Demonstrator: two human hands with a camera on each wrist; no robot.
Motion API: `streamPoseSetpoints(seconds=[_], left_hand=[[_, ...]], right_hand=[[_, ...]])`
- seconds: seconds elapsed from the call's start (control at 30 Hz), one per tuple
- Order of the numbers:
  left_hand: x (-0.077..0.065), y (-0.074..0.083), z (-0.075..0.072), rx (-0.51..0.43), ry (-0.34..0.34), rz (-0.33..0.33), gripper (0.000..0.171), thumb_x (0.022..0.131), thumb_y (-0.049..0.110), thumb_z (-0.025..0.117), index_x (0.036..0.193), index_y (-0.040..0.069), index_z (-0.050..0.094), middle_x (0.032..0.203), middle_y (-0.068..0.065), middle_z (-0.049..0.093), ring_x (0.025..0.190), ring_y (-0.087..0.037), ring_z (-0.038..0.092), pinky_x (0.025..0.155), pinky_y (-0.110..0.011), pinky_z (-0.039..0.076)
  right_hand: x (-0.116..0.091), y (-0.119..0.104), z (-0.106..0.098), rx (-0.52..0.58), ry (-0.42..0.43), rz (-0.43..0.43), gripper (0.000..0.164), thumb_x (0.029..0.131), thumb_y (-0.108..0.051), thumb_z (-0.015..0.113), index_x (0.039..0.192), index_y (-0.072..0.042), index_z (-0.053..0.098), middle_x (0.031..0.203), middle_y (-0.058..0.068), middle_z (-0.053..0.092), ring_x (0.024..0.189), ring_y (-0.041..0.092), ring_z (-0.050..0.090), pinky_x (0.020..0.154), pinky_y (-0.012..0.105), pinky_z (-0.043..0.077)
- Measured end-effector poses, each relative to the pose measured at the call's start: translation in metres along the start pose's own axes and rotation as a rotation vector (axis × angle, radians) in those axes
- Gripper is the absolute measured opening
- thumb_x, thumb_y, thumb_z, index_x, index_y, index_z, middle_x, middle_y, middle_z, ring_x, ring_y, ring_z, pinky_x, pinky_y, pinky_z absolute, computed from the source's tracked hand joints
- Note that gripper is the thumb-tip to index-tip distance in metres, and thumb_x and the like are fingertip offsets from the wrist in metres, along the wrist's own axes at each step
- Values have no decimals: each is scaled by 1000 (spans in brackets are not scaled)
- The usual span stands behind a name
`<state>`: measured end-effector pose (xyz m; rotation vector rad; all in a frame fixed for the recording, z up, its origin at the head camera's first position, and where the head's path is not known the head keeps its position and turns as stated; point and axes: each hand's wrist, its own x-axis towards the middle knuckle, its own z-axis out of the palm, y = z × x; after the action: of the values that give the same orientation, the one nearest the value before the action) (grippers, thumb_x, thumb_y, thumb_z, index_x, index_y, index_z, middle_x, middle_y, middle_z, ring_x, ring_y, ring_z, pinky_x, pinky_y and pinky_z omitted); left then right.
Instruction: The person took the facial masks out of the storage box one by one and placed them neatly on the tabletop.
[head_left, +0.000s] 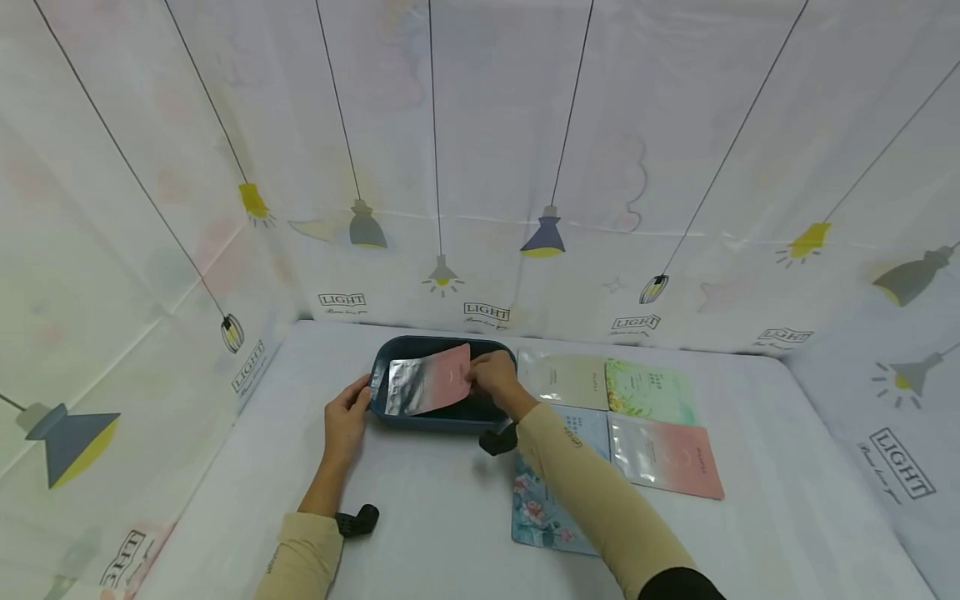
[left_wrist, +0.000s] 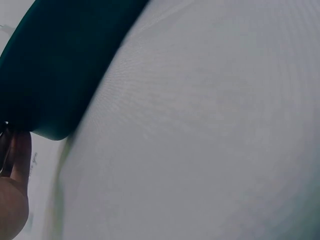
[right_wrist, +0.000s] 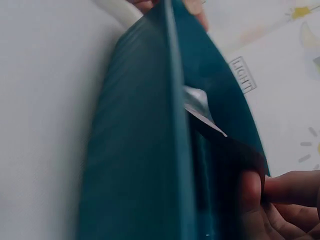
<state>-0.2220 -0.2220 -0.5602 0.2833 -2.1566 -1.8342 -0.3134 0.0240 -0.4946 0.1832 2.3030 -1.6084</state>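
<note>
A pink and silver sheet mask packet (head_left: 431, 381) lies tilted inside a dark teal plastic bin (head_left: 435, 426). My right hand (head_left: 495, 377) reaches over the bin's right part and pinches the packet's pink end. From the right wrist, the thumb and fingers (right_wrist: 290, 189) show on the packet's dark edge, inside the bin wall (right_wrist: 135, 135). At the bin's left end, my left hand (head_left: 347, 425) grips the rim, thumb inside and fingers outside. The left wrist view catches only part of that hand (left_wrist: 15, 195) against the bin's outer wall (left_wrist: 55, 65).
Right of the bin, several packets lie flat on the white table: beige (head_left: 562, 381), green (head_left: 651, 392), another pink and silver (head_left: 666, 456), and blue floral (head_left: 543, 508), partly under my right forearm. A lamp-print curtain (head_left: 480, 167) stands behind the table and along its sides.
</note>
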Motion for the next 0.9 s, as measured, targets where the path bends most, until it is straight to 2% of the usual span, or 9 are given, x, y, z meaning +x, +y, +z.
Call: streamPoseSetpoints(seconds=[0.13, 0.23, 0.3, 0.4, 0.6, 0.9], left_hand=[[1, 0, 0, 14, 3, -4, 39, 102, 26, 53, 134, 5, 58, 133, -18, 60, 106, -12, 57, 77, -5, 45], [1, 0, 0, 22, 4, -6, 39, 102, 26, 53, 134, 5, 58, 134, -17, 60, 102, 2, 55, 78, -5, 45], [1, 0, 1, 28, 4, -7, 39, 102, 26, 53, 134, 5, 58, 135, -16, 60, 101, 7, 54, 78, -4, 45], [1, 0, 1, 34, 6, -5, 38, 101, 25, 53, 134, 6, 59, 135, -15, 60, 103, 6, 54, 80, -3, 44], [0, 0, -1, 31, -2, 1, 39, 102, 27, 52, 135, 6, 58, 135, -15, 60, 106, -3, 55, 81, -3, 44], [0, 2, 1, 29, 18, -14, 37, 101, 24, 53, 133, 7, 59, 134, -13, 61, 105, 0, 54, 80, -2, 44]], right_hand=[[-5, -5, -7, 97, -39, -12, 22, 87, 1, 63, 108, 5, 68, 95, 15, 70, 68, 14, 66, 67, 28, 59], [-8, -6, -12, 127, -49, -18, 23, 88, 1, 63, 110, 5, 68, 95, 15, 70, 65, 13, 66, 65, 26, 59], [-9, -6, -16, 134, -51, -25, 23, 88, 1, 64, 111, 6, 68, 95, 15, 71, 64, 13, 66, 64, 26, 58], [-11, -7, -21, 137, -49, -31, 23, 89, 0, 64, 111, 5, 68, 97, 15, 71, 63, 13, 66, 64, 25, 58], [-14, -9, -29, 176, -35, -44, 22, 88, 0, 66, 109, 4, 70, 100, 17, 71, 63, 13, 67, 65, 28, 59], [-24, -13, -42, 206, -34, -39, 26, 89, -2, 66, 115, 4, 68, 105, 17, 70, 67, 13, 68, 66, 27, 59]])
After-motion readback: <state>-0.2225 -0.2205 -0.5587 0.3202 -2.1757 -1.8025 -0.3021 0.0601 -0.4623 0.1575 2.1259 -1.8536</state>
